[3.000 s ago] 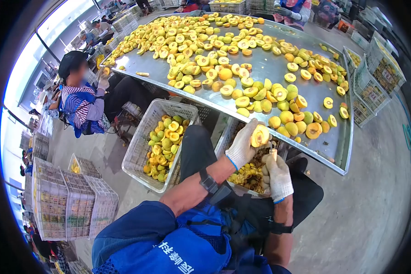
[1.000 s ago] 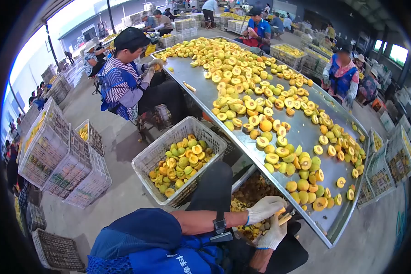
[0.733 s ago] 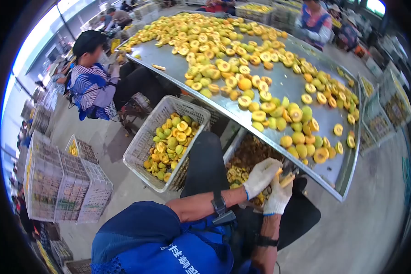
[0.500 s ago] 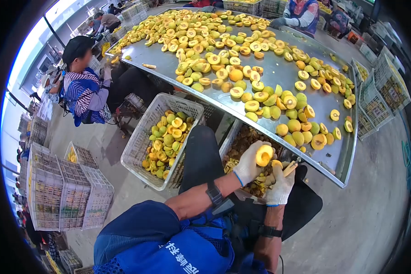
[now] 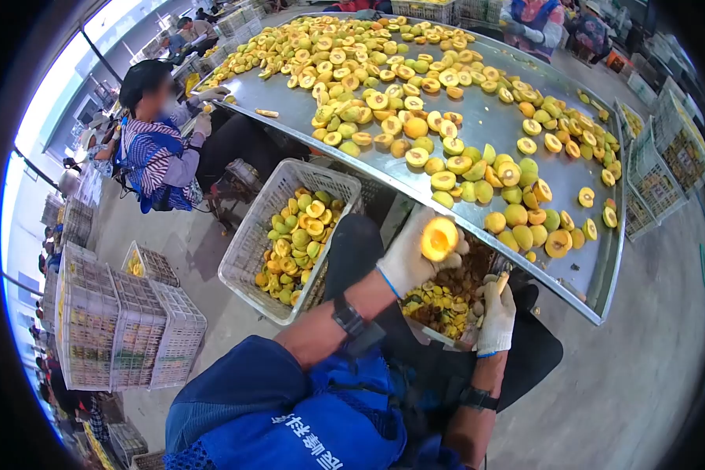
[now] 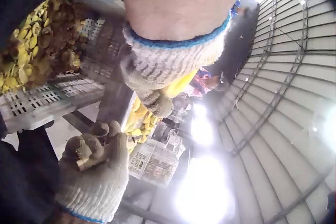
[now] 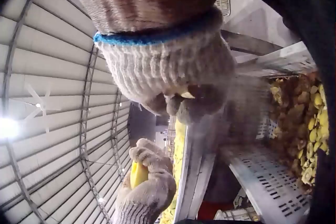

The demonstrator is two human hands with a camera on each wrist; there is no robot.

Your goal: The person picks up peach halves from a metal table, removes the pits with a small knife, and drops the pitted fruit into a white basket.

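The person sits at the near edge of a long steel bench [image 5: 486, 129] that is strewn with halved and whole yellow fruit. Both hands wear white knit gloves.

The left hand [image 5: 412, 254] is raised in front of the bench edge with its fingers curled round a fruit half [image 5: 439, 239], cut face up and the hollow in its middle showing. In the left wrist view the yellow of the fruit shows between the gloved fingers.

The right hand [image 5: 496, 313] is lower and to the right, apart from the left hand, closed round the handle of a small tool [image 5: 501, 283] whose tip sticks up above the fist. The tool's working end is too small to make out.

Below both hands, between the person's knees and under the bench edge, stands a crate of scraps [image 5: 439, 301] filled with yellow and brown bits. To its left sits a white basket [image 5: 252, 235] holding halved fruit, green and yellow.

Further left a seated worker [image 5: 157, 149] in a striped top faces the bench, and stacked crates [image 5: 125, 329] stand on the floor.
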